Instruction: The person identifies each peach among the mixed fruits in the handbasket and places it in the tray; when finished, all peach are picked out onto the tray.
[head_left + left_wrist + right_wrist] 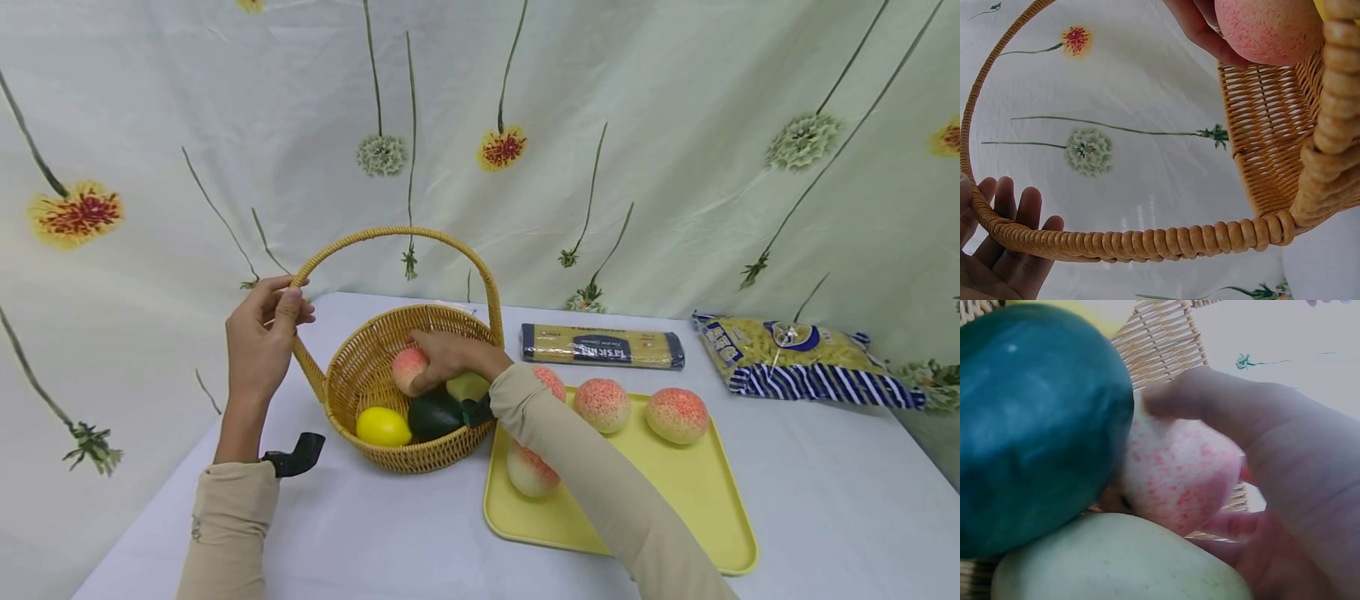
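Observation:
A wicker basket with a tall hoop handle stands on the table. My left hand pinches the left side of that handle between thumb and fingers. Inside the basket, my right hand grips a pink-and-cream peach, thumb on one side and fingers on the other. A yellow lemon and a dark green, avocado-like fruit lie at the basket's front. In the right wrist view a pale green oval fruit shows below the peach, close to the dark green one.
Right of the basket lies a yellow tray bearing several peaches, with my right forearm crossing over it. Behind the tray is a pack of long pasta. A plump pasta bag lies at the back right, before a flowered cloth.

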Tool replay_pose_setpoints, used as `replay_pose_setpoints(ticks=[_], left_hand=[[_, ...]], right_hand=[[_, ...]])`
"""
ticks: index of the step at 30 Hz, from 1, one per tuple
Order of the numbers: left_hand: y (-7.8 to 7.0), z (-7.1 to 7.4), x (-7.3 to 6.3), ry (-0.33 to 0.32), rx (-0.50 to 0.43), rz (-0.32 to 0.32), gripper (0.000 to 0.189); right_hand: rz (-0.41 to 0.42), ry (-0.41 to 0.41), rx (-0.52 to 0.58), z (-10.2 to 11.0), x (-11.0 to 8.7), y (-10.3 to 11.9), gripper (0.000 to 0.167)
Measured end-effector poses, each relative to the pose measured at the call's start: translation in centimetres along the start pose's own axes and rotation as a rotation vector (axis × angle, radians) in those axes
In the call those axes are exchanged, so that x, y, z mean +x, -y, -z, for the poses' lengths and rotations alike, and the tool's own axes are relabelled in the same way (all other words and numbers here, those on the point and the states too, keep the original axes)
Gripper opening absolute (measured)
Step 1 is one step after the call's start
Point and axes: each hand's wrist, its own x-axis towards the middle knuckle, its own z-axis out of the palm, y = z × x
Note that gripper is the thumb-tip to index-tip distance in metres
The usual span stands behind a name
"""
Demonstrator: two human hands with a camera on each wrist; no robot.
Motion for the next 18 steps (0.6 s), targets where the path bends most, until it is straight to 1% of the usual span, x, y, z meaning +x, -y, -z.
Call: replay_pose_setpoints(ticks=[6, 12, 18], left_hand=[[0.0, 0.0, 0.0, 0.002, -0.002, 0.003, 0.031], [0.0, 0.1, 0.0, -0.001, -0.004, -0.001, 0.030], [0.1, 0.0, 0.1, 0.001, -0.006, -0.003, 0.030]], right_hand=[[0.055, -0.026, 0.005, 0.6, -0.1, 0.1, 0.063], [0.125, -0.050, 0.049, 1.2, -0.5, 0.8, 0.061], [0.128, -0.064, 0.081, 1.0, -1.1, 1.2, 0.063]])
